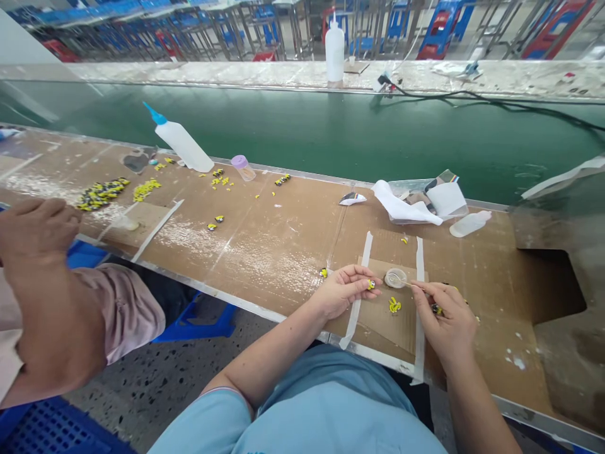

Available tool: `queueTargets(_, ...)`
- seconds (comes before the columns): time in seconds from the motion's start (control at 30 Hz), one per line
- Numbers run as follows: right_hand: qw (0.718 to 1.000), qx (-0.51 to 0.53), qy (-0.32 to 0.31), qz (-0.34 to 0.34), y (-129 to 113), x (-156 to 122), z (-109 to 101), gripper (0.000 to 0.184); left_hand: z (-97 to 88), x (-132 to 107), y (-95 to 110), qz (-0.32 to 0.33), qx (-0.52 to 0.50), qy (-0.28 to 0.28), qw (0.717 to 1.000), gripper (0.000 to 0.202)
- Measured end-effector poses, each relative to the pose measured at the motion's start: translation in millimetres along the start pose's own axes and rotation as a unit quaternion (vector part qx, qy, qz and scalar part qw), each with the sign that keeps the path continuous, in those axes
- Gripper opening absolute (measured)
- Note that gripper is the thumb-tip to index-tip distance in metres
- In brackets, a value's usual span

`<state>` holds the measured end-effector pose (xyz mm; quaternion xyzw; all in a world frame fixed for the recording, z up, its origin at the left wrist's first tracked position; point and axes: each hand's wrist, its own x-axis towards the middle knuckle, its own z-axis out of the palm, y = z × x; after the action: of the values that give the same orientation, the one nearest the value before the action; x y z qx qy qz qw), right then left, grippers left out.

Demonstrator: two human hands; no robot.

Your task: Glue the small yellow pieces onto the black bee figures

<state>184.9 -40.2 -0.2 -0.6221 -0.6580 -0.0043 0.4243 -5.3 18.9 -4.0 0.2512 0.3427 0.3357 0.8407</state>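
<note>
Pinching a yellow piece (371, 285) left and a stick (408, 284) right, hands (345, 291) (447, 318) flank a dish (388, 277).

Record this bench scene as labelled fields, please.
Left hand: holding a small yellow-and-white piece
Right hand: gripping a thin pale stick, its tip at a round translucent dish
Between hands: loose yellow pieces on a brown cardboard sheet
Co-worker's hand: near a pile of yellow-and-black pieces
Back left: tilted white plastic bottle with blue nozzle
</note>
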Motion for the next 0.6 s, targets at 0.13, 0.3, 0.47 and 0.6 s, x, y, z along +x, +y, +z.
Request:
queueTargets(0.13, 1.0, -0.004, 0.0, -0.01, 1.6, 0.3, 0.1, 0.017, 1.4, 0.7, -1.0, 0.009, -0.006, 0.008, 1.0, 0.033)
queueTargets(0.3, 0.999, -0.023, 0.006, -0.028, -0.5, 2.5, -1.6, 0.016, 1.8, 0.8, -2.4, -0.009, 0.028, 0.003, 1.0, 0.045)
queueTargets(0.47, 0.998, -0.047, 0.023, -0.044, -4.0, 3.4, -5.7, 0.014, 3.6, -0.4, -3.6, 0.021, 0.071, 0.006, 0.997, 0.038)
queueTargets(0.6, 0.996, -0.064, 0.017, -0.067, -3.5, 4.2, -4.6, 0.014, 3.2, 0.4, -5.7, 0.046, 0.107, 0.006, 0.993, 0.033)
